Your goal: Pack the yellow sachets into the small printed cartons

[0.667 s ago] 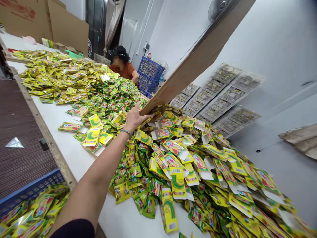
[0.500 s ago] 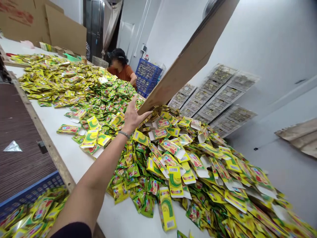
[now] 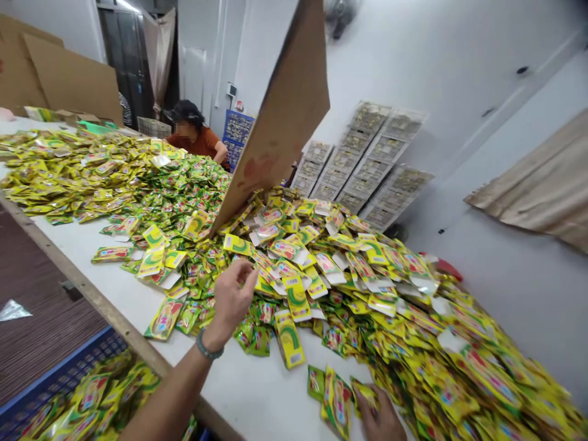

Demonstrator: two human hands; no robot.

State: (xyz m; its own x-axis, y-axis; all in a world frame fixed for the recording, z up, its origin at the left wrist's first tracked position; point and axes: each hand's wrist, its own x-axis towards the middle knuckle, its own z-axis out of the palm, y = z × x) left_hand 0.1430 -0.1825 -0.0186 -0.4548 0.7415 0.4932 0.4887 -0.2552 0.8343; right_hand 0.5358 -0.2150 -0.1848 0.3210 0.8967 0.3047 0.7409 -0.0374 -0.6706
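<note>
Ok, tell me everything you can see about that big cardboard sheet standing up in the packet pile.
The cardboard sheet is a flat brown panel, plain, with reddish stains near its lower part. It stands steeply tilted, its bottom edge buried in the yellow-green packets on the white table, its top cut off by the frame. No hand touches it; the left hand hangs below it, over the packets.

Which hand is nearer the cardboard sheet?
Left. The left hand hovers over packets just below the cardboard sheet; the right hand is farther, at the table's near edge.
</note>
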